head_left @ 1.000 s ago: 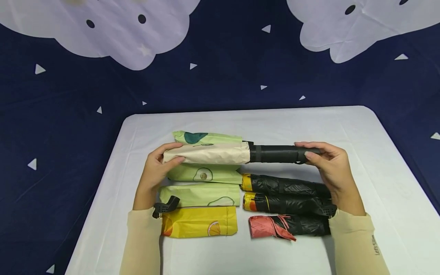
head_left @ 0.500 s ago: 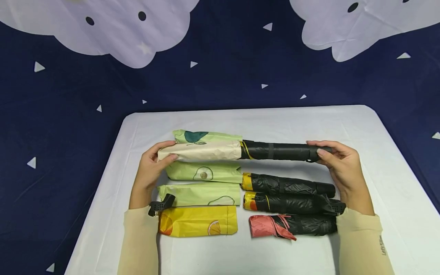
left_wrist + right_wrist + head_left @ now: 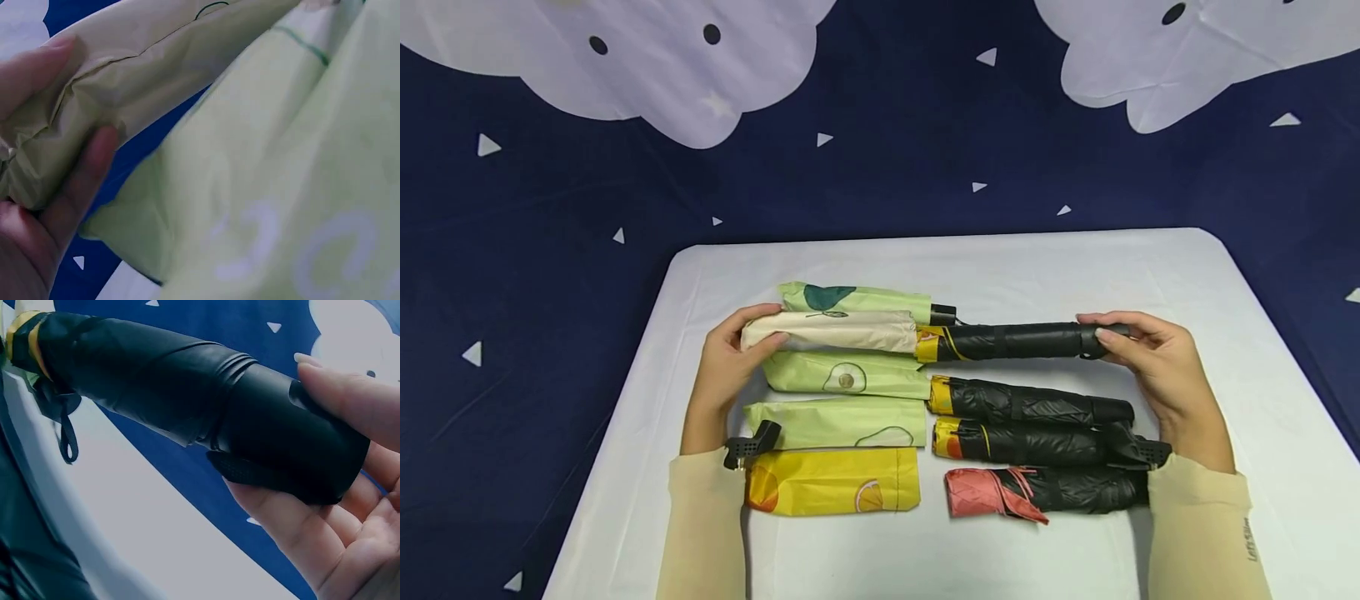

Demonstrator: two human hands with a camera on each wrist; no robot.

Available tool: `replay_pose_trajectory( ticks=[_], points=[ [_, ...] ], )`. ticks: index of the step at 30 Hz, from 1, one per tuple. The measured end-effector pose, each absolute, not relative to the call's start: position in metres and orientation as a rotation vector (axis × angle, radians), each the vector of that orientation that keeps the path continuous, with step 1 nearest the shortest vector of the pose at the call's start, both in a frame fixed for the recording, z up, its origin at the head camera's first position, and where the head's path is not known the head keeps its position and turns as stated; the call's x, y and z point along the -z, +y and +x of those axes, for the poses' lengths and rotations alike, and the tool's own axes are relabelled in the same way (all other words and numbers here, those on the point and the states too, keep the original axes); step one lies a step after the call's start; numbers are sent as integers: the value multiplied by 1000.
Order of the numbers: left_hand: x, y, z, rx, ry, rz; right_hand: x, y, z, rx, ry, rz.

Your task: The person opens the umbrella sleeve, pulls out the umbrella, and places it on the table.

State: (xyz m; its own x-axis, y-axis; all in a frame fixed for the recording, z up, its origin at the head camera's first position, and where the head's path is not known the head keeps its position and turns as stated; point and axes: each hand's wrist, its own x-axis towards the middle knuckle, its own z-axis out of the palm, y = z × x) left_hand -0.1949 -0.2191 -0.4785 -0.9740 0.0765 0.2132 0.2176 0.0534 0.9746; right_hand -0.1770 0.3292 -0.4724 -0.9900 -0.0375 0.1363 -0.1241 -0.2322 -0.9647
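In the head view a folded black umbrella [image 3: 1030,342] with a yellow edge lies level over the back part of the table. Its yellow end sits right at the mouth of a cream umbrella sleeve [image 3: 850,332]. My left hand [image 3: 726,362] pinches the closed end of the sleeve between thumb and fingers; in the left wrist view the cream fabric [image 3: 156,69] is creased there. With thumb above and fingers below, my right hand [image 3: 1165,367] grips the umbrella's black handle [image 3: 294,431], seen closely in the right wrist view.
Behind lies a green sleeve [image 3: 887,302] with a black handle end showing. In front are two green avocado sleeves [image 3: 805,373], a yellow sleeve [image 3: 831,483] with orange slices, two black-and-yellow umbrellas [image 3: 1037,402] and a red-and-black umbrella [image 3: 1045,492], on a white table [image 3: 1015,558].
The umbrella has slid right, out of the cream sleeve, so its yellow edge now shows. My right hand has moved right with it; my left hand has shifted slightly left with the sleeve.
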Motion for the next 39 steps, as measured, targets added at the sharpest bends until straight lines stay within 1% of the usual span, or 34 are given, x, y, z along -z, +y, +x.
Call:
replay_pose_trajectory(
  ticks=[11,17,23,28,32,35,39],
  points=[
    [495,-219,-201,2006,-2360,-305,478,354,-172,-2505,-1845,235],
    [502,-220,-203,2049,-2380,-245,482,360,-169,-2516,-1969,221],
    [507,-222,-205,2097,-2288,-241,487,364,-170,-2471,-2128,176],
    [509,-221,-205,2057,-2277,-77,492,371,-168,-2235,-2514,26],
    [512,-217,-206,1991,-2317,125,498,374,-169,-2030,-2791,68],
    [513,-212,-208,1922,-2325,246,500,375,-168,-2003,-2822,86],
    [511,-206,-209,1908,-2226,327,501,375,-166,-2020,-2798,41]
  ],
)
